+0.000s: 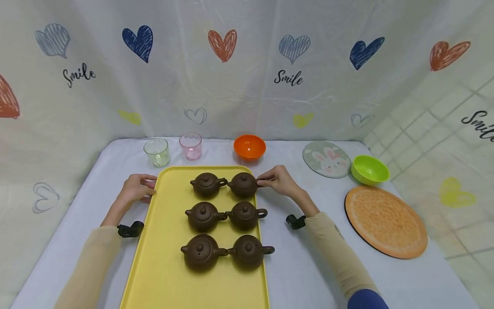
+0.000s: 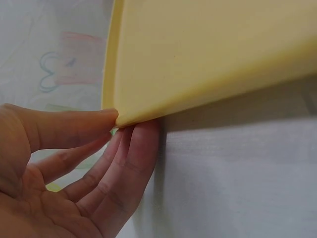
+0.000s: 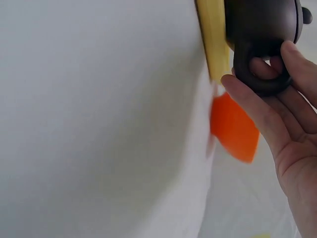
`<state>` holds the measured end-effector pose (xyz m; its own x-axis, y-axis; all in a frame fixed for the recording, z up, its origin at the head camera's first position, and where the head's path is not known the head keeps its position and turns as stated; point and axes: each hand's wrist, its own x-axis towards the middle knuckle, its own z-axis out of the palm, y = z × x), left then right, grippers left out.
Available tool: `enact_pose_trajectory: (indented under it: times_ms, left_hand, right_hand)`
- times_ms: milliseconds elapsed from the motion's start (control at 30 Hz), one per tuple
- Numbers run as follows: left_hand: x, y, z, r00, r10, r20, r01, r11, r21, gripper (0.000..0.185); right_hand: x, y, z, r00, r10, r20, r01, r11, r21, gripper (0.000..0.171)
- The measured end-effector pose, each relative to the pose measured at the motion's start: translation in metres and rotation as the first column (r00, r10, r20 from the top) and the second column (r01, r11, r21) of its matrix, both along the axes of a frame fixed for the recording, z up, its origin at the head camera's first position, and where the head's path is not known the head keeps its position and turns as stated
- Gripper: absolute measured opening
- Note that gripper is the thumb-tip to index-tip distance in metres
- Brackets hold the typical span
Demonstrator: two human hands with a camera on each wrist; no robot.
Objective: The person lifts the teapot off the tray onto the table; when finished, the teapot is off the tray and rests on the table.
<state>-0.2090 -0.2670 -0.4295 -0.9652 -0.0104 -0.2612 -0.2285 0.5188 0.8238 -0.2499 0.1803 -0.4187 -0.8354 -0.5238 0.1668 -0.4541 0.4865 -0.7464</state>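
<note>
Several small dark-brown teapots stand in two columns on a yellow tray [image 1: 164,266], spouts to the left. At the tray's far left corner my left hand [image 1: 135,189] pinches the rim, thumb on top and fingers beneath, as the left wrist view shows. My right hand [image 1: 283,181] grips the handle of the far right teapot [image 1: 242,185], which stands at the tray's right edge. In the right wrist view, the fingers curl round the handle [image 3: 265,88]. Just left of that teapot is another teapot [image 1: 206,185]; two more teapots are in the nearest row.
Behind the tray stand a greenish glass [image 1: 157,152], a pink glass [image 1: 191,146] and an orange bowl [image 1: 249,147]. To the right are a round rabbit mat [image 1: 327,159], a green bowl [image 1: 369,170] and a round orange-brown mat [image 1: 386,222]. A printed curtain [image 1: 247,86] hangs behind the table.
</note>
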Motion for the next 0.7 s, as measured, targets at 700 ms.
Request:
enact_pose_trajectory:
  times_ms: [700]
  left_hand:
    - [0.001,-0.001,-0.001,1.0,-0.005,0.0,0.005,0.999,0.051,0.054]
  right_hand:
    - [-0.008,0.138,0.013,0.971,-0.198,0.136,0.197,0.98,0.027,0.023]
